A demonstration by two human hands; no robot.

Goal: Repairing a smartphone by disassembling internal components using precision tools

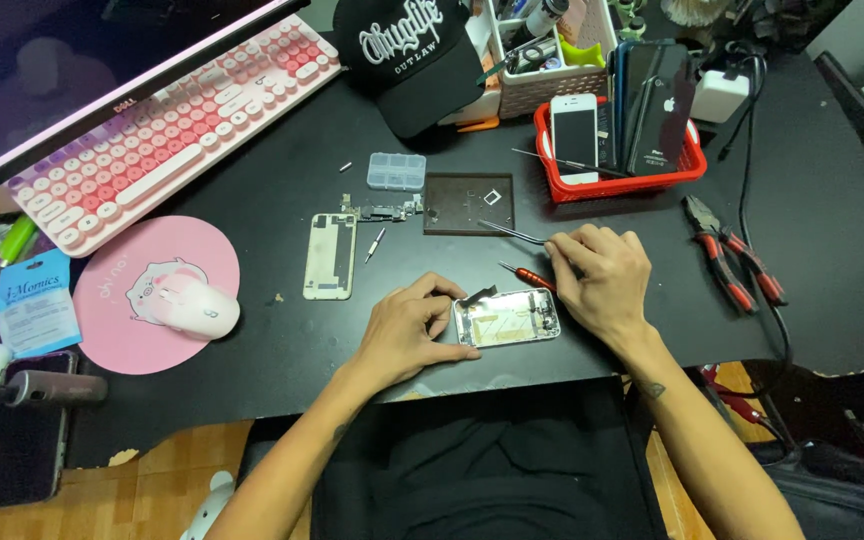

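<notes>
Black table [282, 180], an opened phone frame [507, 318] near its front edge, both hands on it
Left hand [407, 330] presses the frame's left end with curled fingers; right hand [602, 275] pinches metal tweezers [512, 232] above it, a red screwdriver [527, 276] just beside, pliers [732, 255] well to the right
</notes>
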